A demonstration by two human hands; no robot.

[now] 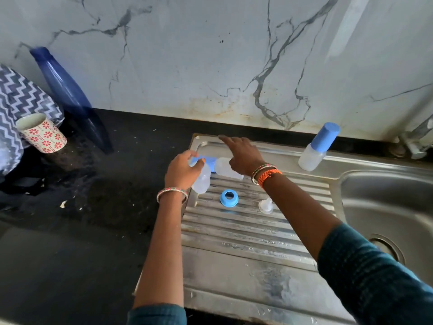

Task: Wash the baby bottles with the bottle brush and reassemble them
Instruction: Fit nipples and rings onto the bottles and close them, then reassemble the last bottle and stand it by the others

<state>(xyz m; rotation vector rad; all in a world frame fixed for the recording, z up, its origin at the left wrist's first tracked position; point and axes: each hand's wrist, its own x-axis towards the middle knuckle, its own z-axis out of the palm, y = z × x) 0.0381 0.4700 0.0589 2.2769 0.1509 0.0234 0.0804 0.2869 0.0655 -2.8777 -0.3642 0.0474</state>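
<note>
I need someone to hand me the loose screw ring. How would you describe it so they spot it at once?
Start at the steel draining board left of the sink basin. On its ridges, between the two forearms, lies a blue ring. Unlike the clear teat beside it, it is opaque blue with an open hole.

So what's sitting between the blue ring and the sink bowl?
The head view shows one thing there: a small clear teat on the ribbed draining board, right of the blue ring, partly behind the right forearm.

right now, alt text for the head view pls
Both hands reach over a steel drainboard: the left hand grips a clear bottle, the right hand stretches over another bottle lying down. A blue ring and nipple lie nearby.
</note>
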